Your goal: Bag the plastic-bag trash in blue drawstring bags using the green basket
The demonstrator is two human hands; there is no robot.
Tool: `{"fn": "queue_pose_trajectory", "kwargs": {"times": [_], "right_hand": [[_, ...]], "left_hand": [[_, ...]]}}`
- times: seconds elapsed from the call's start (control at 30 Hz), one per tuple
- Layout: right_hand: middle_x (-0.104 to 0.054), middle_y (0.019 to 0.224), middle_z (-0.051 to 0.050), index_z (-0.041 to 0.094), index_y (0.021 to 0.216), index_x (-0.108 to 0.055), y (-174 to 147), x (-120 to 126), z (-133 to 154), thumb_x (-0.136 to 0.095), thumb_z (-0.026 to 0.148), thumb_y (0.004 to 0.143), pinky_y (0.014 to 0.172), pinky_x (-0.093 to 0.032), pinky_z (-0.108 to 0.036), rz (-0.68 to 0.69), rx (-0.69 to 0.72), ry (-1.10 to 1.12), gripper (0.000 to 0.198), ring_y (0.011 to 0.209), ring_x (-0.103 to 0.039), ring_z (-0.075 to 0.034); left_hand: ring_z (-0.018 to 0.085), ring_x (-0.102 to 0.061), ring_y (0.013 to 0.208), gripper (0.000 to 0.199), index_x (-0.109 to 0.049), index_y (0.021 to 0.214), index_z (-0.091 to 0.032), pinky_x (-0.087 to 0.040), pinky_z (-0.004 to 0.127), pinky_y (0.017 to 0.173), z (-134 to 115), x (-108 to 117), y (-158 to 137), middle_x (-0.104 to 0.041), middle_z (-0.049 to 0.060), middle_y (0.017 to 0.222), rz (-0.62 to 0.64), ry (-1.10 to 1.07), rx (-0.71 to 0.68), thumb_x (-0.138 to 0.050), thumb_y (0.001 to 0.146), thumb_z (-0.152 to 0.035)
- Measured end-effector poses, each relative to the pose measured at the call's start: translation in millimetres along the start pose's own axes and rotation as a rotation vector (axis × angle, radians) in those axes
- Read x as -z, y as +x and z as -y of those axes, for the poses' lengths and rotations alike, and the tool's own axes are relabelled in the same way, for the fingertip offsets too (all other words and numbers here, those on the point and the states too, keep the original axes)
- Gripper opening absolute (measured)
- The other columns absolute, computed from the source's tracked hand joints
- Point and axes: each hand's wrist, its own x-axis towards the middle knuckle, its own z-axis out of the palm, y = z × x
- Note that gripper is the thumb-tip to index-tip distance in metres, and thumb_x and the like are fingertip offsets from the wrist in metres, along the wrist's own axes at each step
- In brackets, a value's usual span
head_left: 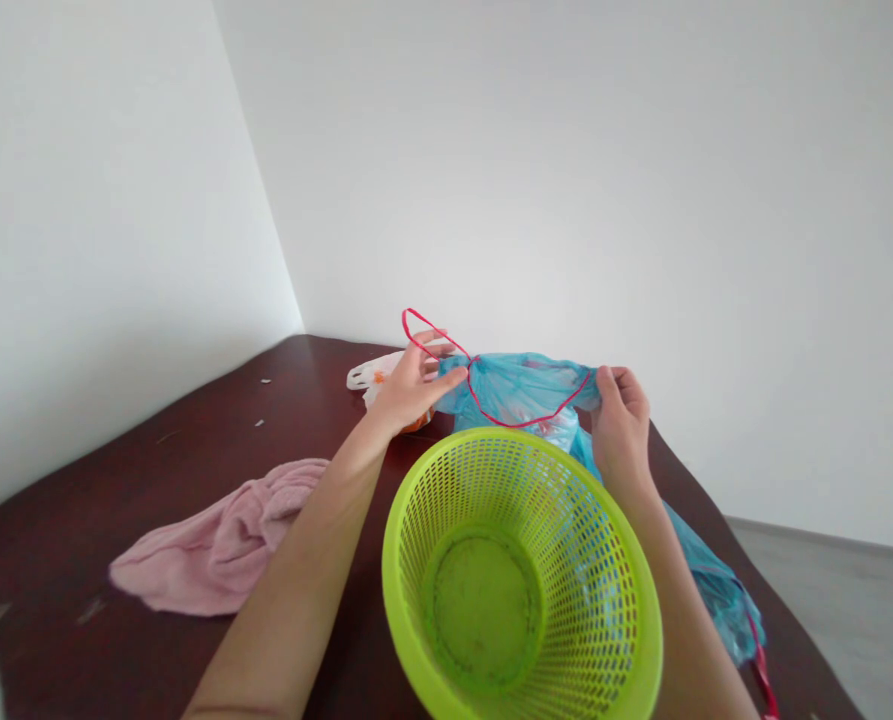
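Observation:
A thin blue plastic bag [528, 375] with a red drawstring [517, 424] is stretched sideways between my hands, behind the basket's far rim. At its left end, my left hand [420, 380] has the gathered plastic between thumb and fingers. A loop of the red cord stands up by those fingers. My right hand [622, 415] pinches the bag's right end, fingers closed. In front of me, between my forearms, a lime-green perforated plastic basket [397, 560] tilts toward me with nothing in it.
On the dark red tabletop [191, 460], a pink cloth [221, 550] lies crumpled at the left. A white plastic bag [367, 375] with orange marks sits behind my left hand. More blue plastic [716, 585] lies along the right edge. White walls [536, 180] stand behind and left.

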Motion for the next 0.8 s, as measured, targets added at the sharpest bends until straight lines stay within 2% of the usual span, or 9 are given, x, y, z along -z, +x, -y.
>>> {"fn": "queue_pose_trajectory", "kwargs": {"times": [0.07, 0.17, 0.23, 0.3, 0.37, 0.43, 0.57, 0.67, 0.8], "right_hand": [[-0.052, 0.074, 0.005, 0.031, 0.097, -0.062, -1, -1, 5, -0.076, 0.069, 0.113, 0.059, -0.045, -0.033, 0.009, -0.020, 0.002, 0.044, 0.064, -0.047, -0.018], [-0.059, 0.081, 0.002, 0.030, 0.102, -0.066, -6, -5, 16, -0.075, 0.065, 0.115, 0.067, -0.052, -0.035, 0.009, 0.017, -0.048, 0.038, 0.071, -0.056, -0.020], [-0.072, 0.100, -0.004, 0.030, 0.118, -0.071, -10, -7, 25, -0.079, 0.061, 0.113, 0.081, -0.061, -0.040, -0.017, 0.104, -0.123, 0.032, 0.087, -0.068, -0.023], [-0.077, 0.131, -0.011, 0.031, 0.139, -0.071, -13, -8, 35, -0.086, 0.057, 0.109, 0.103, -0.065, -0.050, -0.023, 0.238, -0.234, 0.043, 0.114, -0.075, -0.029], [-0.074, 0.153, -0.014, 0.033, 0.147, -0.074, -16, -6, 45, -0.089, 0.052, 0.106, 0.125, -0.057, -0.063, 0.063, 0.364, -0.354, 0.047, 0.141, -0.071, -0.036], [-0.072, 0.164, -0.012, 0.037, 0.139, -0.082, -17, -2, 52, -0.088, 0.050, 0.107, 0.134, -0.047, -0.073, 0.217, 0.421, -0.437, 0.034, 0.157, -0.065, -0.041], [-0.077, 0.161, -0.008, 0.042, 0.125, -0.090, -17, 3, 52, -0.092, 0.047, 0.104, 0.132, -0.043, -0.081, 0.409, 0.370, -0.514, 0.022, 0.152, -0.069, -0.045], [-0.080, 0.150, -0.008, 0.043, 0.124, -0.092, -18, 4, 44, -0.097, 0.044, 0.100, 0.128, -0.043, -0.080, 0.446, 0.339, -0.597, 0.025, 0.143, -0.071, -0.044], [-0.079, 0.151, -0.010, 0.042, 0.120, -0.093, -19, 2, 36, -0.089, 0.035, 0.103, 0.125, -0.045, -0.078, 0.465, 0.366, -0.623, 0.019, 0.144, -0.070, -0.044]], "left_hand": [[0.023, -0.077, 0.100, 0.060, -0.082, 0.131, -0.028, -0.060, 0.030, 0.090, 8, -2, -1, -0.085, 0.006, 0.114, 0.033, 0.090, 0.034, -0.111, 0.079, -0.025], [0.024, -0.074, 0.095, 0.031, -0.087, 0.111, -0.026, -0.059, 0.030, 0.090, 6, -5, -2, -0.084, 0.004, 0.099, 0.070, 0.163, 0.001, -0.106, 0.086, -0.025], [0.025, -0.074, 0.100, 0.018, -0.089, 0.101, -0.024, -0.058, 0.031, 0.094, -2, -9, -4, -0.085, 0.006, 0.102, 0.089, 0.137, -0.016, -0.103, 0.091, -0.023], [0.025, -0.075, 0.101, 0.012, -0.090, 0.100, -0.023, -0.058, 0.031, 0.095, -11, -15, -9, -0.085, 0.007, 0.103, 0.115, 0.086, -0.005, -0.101, 0.095, -0.022], [0.024, -0.075, 0.098, 0.011, -0.091, 0.102, -0.023, -0.058, 0.032, 0.093, -19, -20, -13, -0.085, 0.007, 0.103, 0.157, 0.058, 0.014, -0.101, 0.097, -0.022], [0.024, -0.075, 0.096, 0.010, -0.092, 0.103, -0.025, -0.059, 0.032, 0.090, -22, -25, -18, -0.085, 0.006, 0.102, 0.186, 0.066, 0.017, -0.100, 0.098, -0.024], [0.024, -0.077, 0.097, 0.011, -0.093, 0.104, -0.026, -0.059, 0.031, 0.082, -14, -30, -21, -0.086, 0.007, 0.105, 0.149, 0.059, 0.017, -0.100, 0.101, -0.033], [0.022, -0.077, 0.090, 0.021, -0.091, 0.106, -0.025, -0.059, 0.029, 0.075, -7, -32, -20, -0.085, 0.006, 0.102, 0.138, -0.042, 0.075, -0.104, 0.098, -0.040], [0.022, -0.080, 0.082, 0.027, -0.087, 0.107, -0.025, -0.063, 0.029, 0.069, -8, -33, -20, -0.084, 0.004, 0.094, 0.175, -0.224, 0.190, -0.106, 0.092, -0.038]]}}
